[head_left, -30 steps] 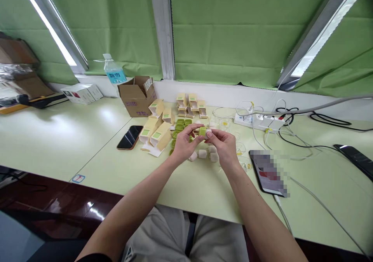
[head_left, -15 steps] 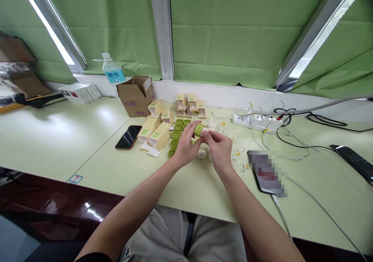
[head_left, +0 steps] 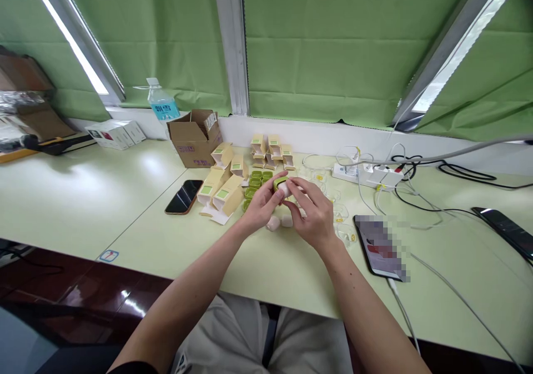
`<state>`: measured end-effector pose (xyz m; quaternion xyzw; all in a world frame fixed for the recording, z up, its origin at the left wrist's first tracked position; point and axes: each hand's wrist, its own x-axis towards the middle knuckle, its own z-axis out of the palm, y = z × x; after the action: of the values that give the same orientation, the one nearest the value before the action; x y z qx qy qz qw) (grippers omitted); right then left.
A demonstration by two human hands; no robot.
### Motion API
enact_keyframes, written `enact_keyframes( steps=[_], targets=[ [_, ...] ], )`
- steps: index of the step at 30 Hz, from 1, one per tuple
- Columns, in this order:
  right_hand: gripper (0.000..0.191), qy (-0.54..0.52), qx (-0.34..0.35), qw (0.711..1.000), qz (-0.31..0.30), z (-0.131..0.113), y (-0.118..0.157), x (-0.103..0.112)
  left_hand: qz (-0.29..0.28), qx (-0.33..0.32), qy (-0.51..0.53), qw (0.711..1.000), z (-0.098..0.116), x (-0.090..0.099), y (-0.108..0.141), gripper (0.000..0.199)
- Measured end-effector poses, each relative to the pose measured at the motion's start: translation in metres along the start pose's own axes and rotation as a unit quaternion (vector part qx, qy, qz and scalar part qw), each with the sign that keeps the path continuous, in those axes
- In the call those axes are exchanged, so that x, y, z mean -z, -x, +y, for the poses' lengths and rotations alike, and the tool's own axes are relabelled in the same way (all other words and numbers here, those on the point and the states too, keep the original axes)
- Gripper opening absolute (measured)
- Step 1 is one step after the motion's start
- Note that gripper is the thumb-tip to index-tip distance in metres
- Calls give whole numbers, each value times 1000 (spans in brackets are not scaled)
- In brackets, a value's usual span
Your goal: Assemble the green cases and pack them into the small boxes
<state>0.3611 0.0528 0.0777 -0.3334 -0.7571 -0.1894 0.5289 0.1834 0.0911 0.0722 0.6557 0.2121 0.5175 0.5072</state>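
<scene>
My left hand (head_left: 261,205) is closed round a small green cover (head_left: 278,182), its thumb along the near side. A small white rounded case (head_left: 285,190) sits partly in the cover's opening; how deep it goes I cannot tell. My right hand (head_left: 313,214) presses its bent fingertips against the white case from the right. Two more white rounded pieces (head_left: 273,223) lie on the table below the hands. Several green covers (head_left: 255,182) stand in rows just left of my left hand. Clear plastic shells (head_left: 345,233) with yellow spots lie right of my right hand.
Cream cartons (head_left: 227,193) stand left of the covers, with more cartons (head_left: 273,147) behind. A brown cardboard box (head_left: 195,141) and a water bottle (head_left: 161,103) are at the back. Phones lie on both sides, one black phone (head_left: 184,197) at left. A power strip (head_left: 368,175) trails cables at right.
The green cover has turned in my left hand, so its opening and the white case face me more. My right fingers have spread and shifted. A white piece below now shows.
</scene>
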Motion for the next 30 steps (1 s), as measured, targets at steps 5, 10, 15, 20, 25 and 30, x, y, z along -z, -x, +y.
enact_keyframes(
  steps=[5, 10, 15, 20, 25, 30],
  targets=[
    [48, 2, -3, 1000, -3, 2, 5, -5, -26, 23, -17, 999, 0, -3, 4, 70],
    [50, 38, 15, 999, 7, 4, 10, -9, -5, 18, -33, 999, -1, -6, 6, 66],
    [49, 75, 8, 997, -17, 4, 13, -12, -1, -10, -43, 999, -1, -8, 6, 63],
    [53, 60, 27, 998, 3, 3, 13, -14, 2, -6, -45, 999, 0, -8, 6, 61],
    [56, 49, 17, 999, -5, 5, 14, -15, -16, -19, 0, 1000, 2, -10, 5, 57],
    [53, 54, 18, 998, -3, 6, 17, -17, 5, -15, -20, 1000, -3, -10, 5, 62]
  ],
)
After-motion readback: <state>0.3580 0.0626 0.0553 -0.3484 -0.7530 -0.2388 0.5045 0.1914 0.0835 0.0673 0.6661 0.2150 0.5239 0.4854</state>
